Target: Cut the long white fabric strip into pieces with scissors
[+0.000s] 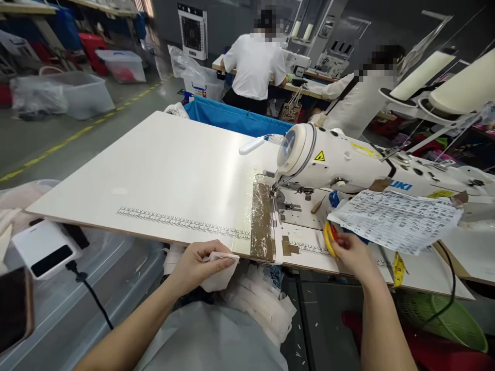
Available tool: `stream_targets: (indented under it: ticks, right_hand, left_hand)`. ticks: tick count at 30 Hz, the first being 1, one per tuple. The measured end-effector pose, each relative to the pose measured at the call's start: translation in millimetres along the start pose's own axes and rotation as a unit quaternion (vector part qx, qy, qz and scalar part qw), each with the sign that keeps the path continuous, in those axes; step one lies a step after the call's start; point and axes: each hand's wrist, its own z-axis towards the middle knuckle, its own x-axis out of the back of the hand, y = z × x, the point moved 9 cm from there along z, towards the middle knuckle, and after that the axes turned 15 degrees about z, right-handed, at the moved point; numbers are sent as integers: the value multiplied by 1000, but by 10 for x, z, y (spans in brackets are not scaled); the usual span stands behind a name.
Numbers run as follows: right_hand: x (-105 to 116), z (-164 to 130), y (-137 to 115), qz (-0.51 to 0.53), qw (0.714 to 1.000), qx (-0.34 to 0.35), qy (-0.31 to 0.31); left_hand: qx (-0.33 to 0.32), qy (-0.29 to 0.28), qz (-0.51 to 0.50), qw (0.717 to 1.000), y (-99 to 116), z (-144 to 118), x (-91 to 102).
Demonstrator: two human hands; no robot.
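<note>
My left hand pinches the edge of a white fabric piece between thumb and fingers, just off the table's front edge. More pale fabric hangs and bunches below it, over my lap. In my right hand is a pair of yellow thread snips with a bit of red, held low over the table to the right of the needle area. The fingers partly cover the snips. A white sewing machine stands beyond my hands, its presser foot above the bed.
A printed ruler runs along the white table. Printed paper hangs from the machine; a yellow tape measure dangles at right. A phone and white power bank lie left. Two co-workers sit ahead, one in a white shirt.
</note>
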Motion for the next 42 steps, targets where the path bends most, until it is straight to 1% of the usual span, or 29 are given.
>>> stream_targets:
  ticks: [1,3,5,6,7,9,10,12,15,18,25,29,32,35,39,42]
  right_hand:
    - [-64,-183,-60,32,999,14,-28]
    - [-253,-592,-359,128,981,82,-124]
    - [-426,-971,-747,122,958,146,-213]
    - [-474,-1106,-952,91,951,181,-233]
    - [-521,-1202,-1138,51,944,212,-249]
    - [-575,-1285,-1455,-10,928,266,-260]
    - [-596,-1286,-1566,-31,921,284,-265]
    - [-631,-1254,-1698,-54,908,306,-280]
    - [-679,-1205,-1752,-71,895,311,-312]
    - [-693,-1197,-1794,-74,887,317,-326]
    - [-750,-1184,-1846,-101,879,338,-322]
    - [-790,-1183,-1809,-109,871,353,-325]
    - [-820,-1196,-1780,-117,869,348,-332]
    - [-860,-1216,-1803,-129,868,347,-330]
    - [-900,-1201,-1864,-123,874,349,-313]
    - [-933,-1202,-1855,-106,872,350,-324]
  left_hand:
    - [11,-7,-2,1000,-39,-3,-13]
    - [30,-30,-13,999,-99,1,-65]
    - [43,-58,-28,997,-135,11,-138]
    - [49,-72,-37,995,-146,15,-176]
    - [55,-85,-47,994,-154,16,-212]
    - [67,-98,-67,991,-167,9,-259]
    - [72,-98,-76,990,-172,3,-269]
    - [80,-93,-91,988,-187,-15,-272]
    - [85,-87,-98,988,-209,-35,-267]
    - [82,-87,-102,987,-224,-34,-268]
    - [66,-70,-96,991,-228,-33,-228]
    - [102,-87,-117,984,-301,-70,-264]
    - [127,-101,-132,978,-359,-88,-301]
    - [123,-104,-121,980,-362,-82,-308]
    - [122,-108,-114,980,-365,-77,-322]
    - [135,-112,-119,977,-394,-88,-343]
